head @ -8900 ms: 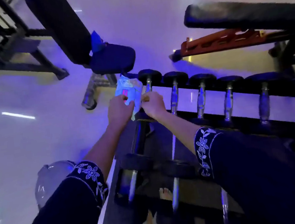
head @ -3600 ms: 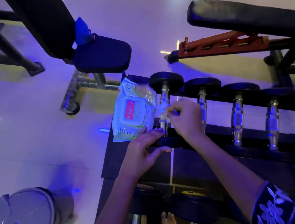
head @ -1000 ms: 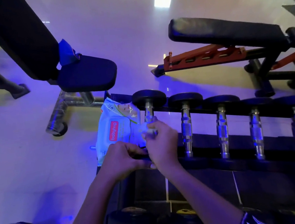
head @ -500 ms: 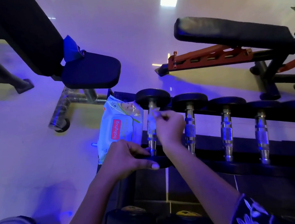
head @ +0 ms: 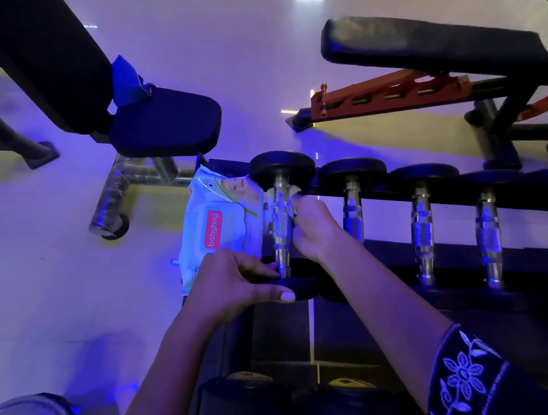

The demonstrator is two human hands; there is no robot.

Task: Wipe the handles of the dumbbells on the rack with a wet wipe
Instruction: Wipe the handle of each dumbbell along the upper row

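Right hand [head: 316, 226] pinches wet wipe [head: 295, 191] on dumbbell handle [head: 282, 227]; left hand [head: 233, 281] grips its near head [head: 298, 290], wipes pack [head: 220, 227] at nine o'clock.

— Anything legible here?
— One word, "babyhug". It runs in pale letters along a red label [head: 214, 231] on the pack of wet wipes [head: 229, 195].
— And the small print around it?
— Too fine to read. The yellow marks on the lower dumbbell ends [head: 347, 383] are too dim to make out either.
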